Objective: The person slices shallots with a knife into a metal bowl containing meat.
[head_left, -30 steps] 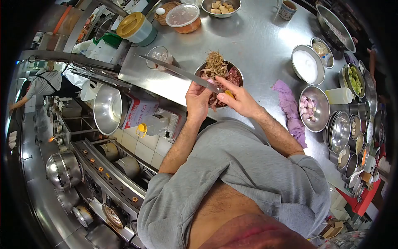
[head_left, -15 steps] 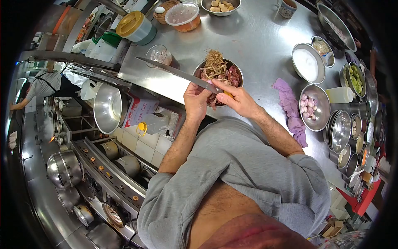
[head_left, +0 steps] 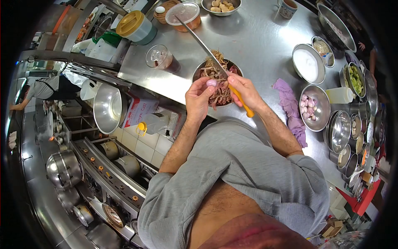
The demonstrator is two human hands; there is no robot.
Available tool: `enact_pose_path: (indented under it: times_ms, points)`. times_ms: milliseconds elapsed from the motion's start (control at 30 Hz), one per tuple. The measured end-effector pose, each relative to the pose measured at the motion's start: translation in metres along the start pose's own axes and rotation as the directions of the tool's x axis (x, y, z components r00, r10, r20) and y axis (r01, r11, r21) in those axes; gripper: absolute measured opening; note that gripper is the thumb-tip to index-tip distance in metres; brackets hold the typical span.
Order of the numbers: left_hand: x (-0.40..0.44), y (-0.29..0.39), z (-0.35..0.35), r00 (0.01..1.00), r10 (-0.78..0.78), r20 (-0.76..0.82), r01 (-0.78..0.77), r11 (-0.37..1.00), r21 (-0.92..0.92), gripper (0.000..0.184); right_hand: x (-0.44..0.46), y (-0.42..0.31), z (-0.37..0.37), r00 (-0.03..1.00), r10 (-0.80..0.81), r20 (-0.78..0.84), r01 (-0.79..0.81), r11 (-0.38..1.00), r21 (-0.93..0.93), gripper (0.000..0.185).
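My left hand pinches a small peeled shallot, pale purple, between thumb and fingertips. In my right hand is a long knife with a yellow handle; its blade slants up and to the left, away from me. Both hands are over the near side of a steel bowl filled with reddish-purple peelings and dry root ends. Part of that bowl is hidden behind my hands. Right of it, another steel bowl holds several peeled shallots.
A purple cloth lies between the two bowls. Beyond stand a glass of dark drink, a lidded tub and a bowl of white powder. Stacked steel bowls crowd the right. A co-worker stands at far left.
The knife has swung from pointing left to pointing up and away, coming off the shallot. My hands have moved slightly apart, so the shallot and yellow handle now show plainly.
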State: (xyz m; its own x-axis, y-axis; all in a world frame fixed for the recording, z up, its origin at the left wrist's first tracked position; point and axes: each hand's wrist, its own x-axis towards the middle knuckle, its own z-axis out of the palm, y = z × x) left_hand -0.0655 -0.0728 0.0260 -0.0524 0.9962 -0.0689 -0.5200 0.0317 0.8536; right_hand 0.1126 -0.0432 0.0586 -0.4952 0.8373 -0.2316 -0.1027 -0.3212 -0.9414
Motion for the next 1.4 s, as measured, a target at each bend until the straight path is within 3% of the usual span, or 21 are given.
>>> enact_pose_path:
  times_ms: [67,300,400,467,600,800,1000,1100,1167,1300,1400]
  points:
    - [0.002,-0.003,0.0,0.999,0.039,-0.02,-0.04,0.998,-0.04,0.033,0.002,0.0,-0.007,0.999,0.016,-0.039,-0.019,0.996,-0.083,0.053]
    - [0.001,0.0,0.005,0.999,0.008,-0.053,-0.012,0.998,-0.065,0.03,-0.006,-0.001,0.004,1.0,-0.003,-0.023,0.001,0.994,-0.107,0.052]
    - [0.001,0.0,0.006,0.998,0.062,-0.032,-0.064,0.997,-0.054,0.028,-0.004,0.002,0.006,0.996,-0.045,0.078,0.055,0.989,-0.139,0.057]
    - [0.001,0.0,0.005,0.997,0.071,-0.015,-0.072,0.995,-0.067,0.028,-0.001,0.005,0.008,0.959,-0.265,0.101,0.283,0.866,-0.411,0.059]
    - [-0.003,0.002,0.005,0.996,0.075,-0.042,-0.075,0.997,0.013,0.026,-0.009,-0.014,0.007,0.982,-0.11,0.156,0.167,0.889,-0.426,0.057]
    - [-0.004,0.001,0.008,0.989,0.134,-0.058,-0.124,0.981,0.147,0.027,-0.012,-0.018,0.007,0.984,-0.042,0.174,0.098,0.938,-0.332,0.058]
    - [-0.01,0.002,0.005,0.983,0.183,0.017,-0.179,0.932,0.315,0.03,-0.008,-0.01,0.005,0.988,-0.08,0.13,0.119,0.936,-0.331,0.055]
    - [-0.008,0.003,0.012,0.973,0.225,0.042,-0.226,0.922,0.315,0.032,-0.002,-0.002,0.002,0.993,-0.002,0.119,0.026,0.979,-0.2,0.054]
    - [-0.009,0.007,0.017,0.993,0.119,0.027,-0.122,0.967,0.222,0.033,0.0,-0.001,0.001,0.991,0.027,0.131,-0.044,0.99,0.132,0.055]
    - [-0.003,0.004,0.017,0.994,0.113,0.008,-0.113,0.989,0.097,0.033,0.002,0.0,0.001,0.993,0.115,0.024,-0.118,0.985,0.128,0.055]
    - [0.0,0.0,0.012,0.999,0.051,0.003,-0.051,0.998,-0.046,0.032,-0.004,-0.002,0.001,0.998,0.014,0.068,-0.02,0.996,0.088,0.056]
